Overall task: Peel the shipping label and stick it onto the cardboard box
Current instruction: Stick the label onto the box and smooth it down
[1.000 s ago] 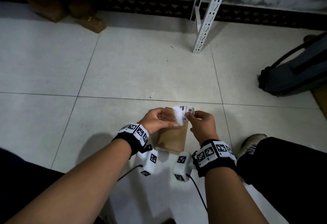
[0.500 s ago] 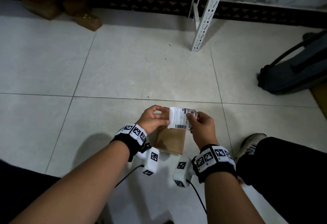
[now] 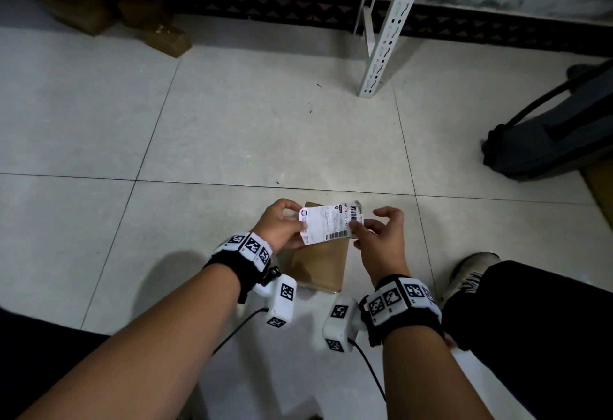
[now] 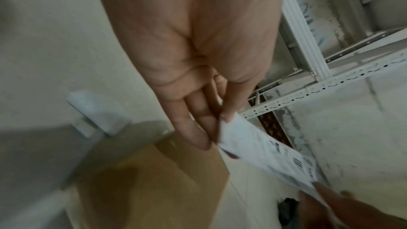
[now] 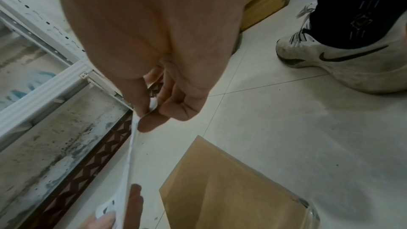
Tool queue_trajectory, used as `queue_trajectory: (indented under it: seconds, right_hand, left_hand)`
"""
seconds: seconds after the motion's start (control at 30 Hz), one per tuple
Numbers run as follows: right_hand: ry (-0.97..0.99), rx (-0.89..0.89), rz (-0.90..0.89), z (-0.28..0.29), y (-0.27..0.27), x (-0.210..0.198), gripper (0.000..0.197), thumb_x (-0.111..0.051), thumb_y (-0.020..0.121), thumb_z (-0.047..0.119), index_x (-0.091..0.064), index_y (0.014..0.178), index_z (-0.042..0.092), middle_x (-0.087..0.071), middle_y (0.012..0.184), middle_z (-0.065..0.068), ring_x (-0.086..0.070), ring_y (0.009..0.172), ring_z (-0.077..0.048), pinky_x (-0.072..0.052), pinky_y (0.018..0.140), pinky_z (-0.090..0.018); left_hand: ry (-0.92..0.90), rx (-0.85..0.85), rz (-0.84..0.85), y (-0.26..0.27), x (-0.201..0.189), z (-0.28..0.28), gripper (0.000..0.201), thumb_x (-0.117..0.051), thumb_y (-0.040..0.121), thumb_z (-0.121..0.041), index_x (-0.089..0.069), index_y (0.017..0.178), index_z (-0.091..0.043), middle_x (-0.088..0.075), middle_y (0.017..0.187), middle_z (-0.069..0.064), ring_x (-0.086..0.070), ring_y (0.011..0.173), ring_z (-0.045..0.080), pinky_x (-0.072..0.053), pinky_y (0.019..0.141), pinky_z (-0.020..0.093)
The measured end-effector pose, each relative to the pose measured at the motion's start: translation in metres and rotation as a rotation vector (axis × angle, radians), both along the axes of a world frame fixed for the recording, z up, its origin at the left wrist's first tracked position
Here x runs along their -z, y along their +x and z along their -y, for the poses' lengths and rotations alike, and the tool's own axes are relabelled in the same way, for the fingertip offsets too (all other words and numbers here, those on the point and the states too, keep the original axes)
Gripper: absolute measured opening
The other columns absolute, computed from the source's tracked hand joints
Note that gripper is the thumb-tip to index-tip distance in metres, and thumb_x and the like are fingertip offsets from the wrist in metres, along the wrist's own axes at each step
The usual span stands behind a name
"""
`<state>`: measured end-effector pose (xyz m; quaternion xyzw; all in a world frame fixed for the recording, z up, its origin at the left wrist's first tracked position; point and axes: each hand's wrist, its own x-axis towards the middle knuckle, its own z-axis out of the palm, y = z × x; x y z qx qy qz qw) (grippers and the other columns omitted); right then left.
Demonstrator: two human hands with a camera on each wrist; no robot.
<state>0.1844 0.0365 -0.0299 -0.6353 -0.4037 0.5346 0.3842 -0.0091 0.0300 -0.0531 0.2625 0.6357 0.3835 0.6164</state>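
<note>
both hands, left hand [image 3: 280, 225] and right hand [image 3: 381, 237], now pinch the shipping label [image 3: 331, 225] spread flat above the cardboard box [image 3: 320, 267]; seemingly peeled, ready to stick.

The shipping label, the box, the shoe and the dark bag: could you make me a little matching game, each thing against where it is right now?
Things:
1. shipping label
2. cardboard box
3. shoe
4. dark bag

Places:
A. flat on the floor tiles, below the hands
B. far right, on the floor near the wall
C. pinched at its ends between the left hand and the right hand, above the box
D. on the floor at the right, just beyond the right hand

Pairs: 1-C, 2-A, 3-D, 4-B
</note>
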Motion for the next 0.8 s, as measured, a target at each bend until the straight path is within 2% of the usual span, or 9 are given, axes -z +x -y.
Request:
queue_trajectory:
  seconds: [0.07, 0.13, 0.2, 0.33, 0.43, 0.5, 0.6, 0.7, 0.8]
  right_hand:
    - [0.041, -0.057, 0.077, -0.003, -0.001, 0.001, 0.024, -0.054, 0.090, -0.008, -0.049, 0.094, 0.015, -0.069, 0.084, -0.008, -0.063, 0.068, -0.018, -0.047, 0.053, -0.018]
    - [0.060, -0.127, 0.188, -0.004, -0.005, 0.003, 0.030, -0.047, 0.087, -0.011, -0.055, 0.078, 0.016, -0.068, 0.078, -0.004, -0.058, 0.063, -0.013, -0.043, 0.050, -0.016]
    - [0.069, -0.142, 0.253, -0.003, -0.007, 0.005, 0.031, -0.049, 0.086, -0.007, -0.061, 0.073, 0.018, -0.069, 0.078, -0.004, -0.056, 0.062, -0.014, -0.041, 0.053, -0.019]
    - [0.082, -0.165, 0.256, -0.002, -0.006, 0.006, 0.023, -0.058, 0.078, -0.001, -0.069, 0.085, 0.019, -0.072, 0.087, -0.006, -0.064, 0.071, -0.016, -0.050, 0.061, -0.025]
    - [0.072, -0.270, 0.222, -0.003, -0.009, 0.004, 0.028, -0.069, 0.074, -0.005, -0.069, 0.093, 0.016, -0.072, 0.089, -0.004, -0.067, 0.072, -0.013, -0.055, 0.057, -0.024]
    - [0.046, -0.336, 0.216, -0.004, -0.013, 0.006, 0.037, -0.068, 0.072, -0.011, -0.070, 0.099, 0.015, -0.074, 0.090, -0.004, -0.072, 0.077, -0.018, -0.061, 0.060, -0.031]
    - [0.005, -0.382, 0.239, -0.004, -0.015, 0.011, 0.049, -0.057, 0.072, -0.015, -0.071, 0.108, 0.016, -0.075, 0.096, -0.006, -0.074, 0.089, -0.024, -0.063, 0.077, -0.041]
    - [-0.007, -0.356, 0.225, -0.004, -0.013, 0.017, 0.050, -0.055, 0.076, -0.010, -0.067, 0.114, 0.020, -0.073, 0.100, -0.013, -0.072, 0.089, -0.029, -0.062, 0.079, -0.046]
    - [-0.037, -0.276, 0.193, -0.004, -0.013, 0.020, 0.045, -0.053, 0.084, -0.007, -0.051, 0.115, 0.026, -0.068, 0.095, -0.016, -0.070, 0.084, -0.032, -0.061, 0.074, -0.047]
  left_hand:
    - [-0.016, -0.011, 0.073, -0.007, 0.001, 0.004, 0.026, -0.058, 0.091, 0.009, -0.047, 0.093, -0.014, -0.069, 0.096, 0.018, -0.070, 0.074, 0.029, -0.063, 0.056, 0.038]
    - [0.006, 0.006, 0.068, -0.012, -0.001, 0.007, 0.025, -0.056, 0.092, 0.009, -0.045, 0.087, -0.013, -0.070, 0.089, 0.014, -0.072, 0.059, 0.022, -0.060, 0.048, 0.031]
    - [0.029, 0.036, 0.082, -0.013, 0.000, 0.007, 0.025, -0.059, 0.090, 0.011, -0.046, 0.084, -0.009, -0.068, 0.082, 0.013, -0.073, 0.053, 0.020, -0.053, 0.043, 0.022]
    - [-0.034, 0.089, 0.043, -0.012, 0.003, 0.002, 0.011, -0.061, 0.093, -0.005, -0.055, 0.088, -0.013, -0.071, 0.084, 0.008, -0.073, 0.063, 0.019, -0.054, 0.056, 0.026]
    - [0.002, 0.134, 0.016, -0.007, 0.001, -0.001, 0.012, -0.069, 0.090, -0.022, -0.058, 0.093, -0.017, -0.072, 0.086, 0.006, -0.067, 0.065, 0.016, -0.051, 0.054, 0.023]
    - [0.034, 0.169, 0.004, -0.002, 0.002, -0.002, 0.020, -0.069, 0.090, -0.017, -0.050, 0.096, -0.019, -0.072, 0.087, 0.012, -0.067, 0.065, 0.021, -0.054, 0.056, 0.028]
    - [0.083, 0.299, -0.106, 0.005, 0.009, -0.003, 0.033, -0.066, 0.085, 0.003, -0.047, 0.090, -0.023, -0.071, 0.090, 0.024, -0.071, 0.075, 0.041, -0.057, 0.072, 0.051]
    - [0.159, 0.386, -0.283, 0.008, 0.014, 0.000, 0.036, -0.076, 0.077, -0.002, -0.047, 0.074, -0.024, -0.066, 0.085, 0.012, -0.064, 0.080, 0.028, -0.056, 0.077, 0.049]
    - [0.211, 0.359, -0.324, 0.008, 0.023, 0.003, 0.039, -0.075, 0.076, -0.003, -0.044, 0.067, -0.024, -0.055, 0.077, 0.003, -0.054, 0.078, 0.020, -0.051, 0.075, 0.041]
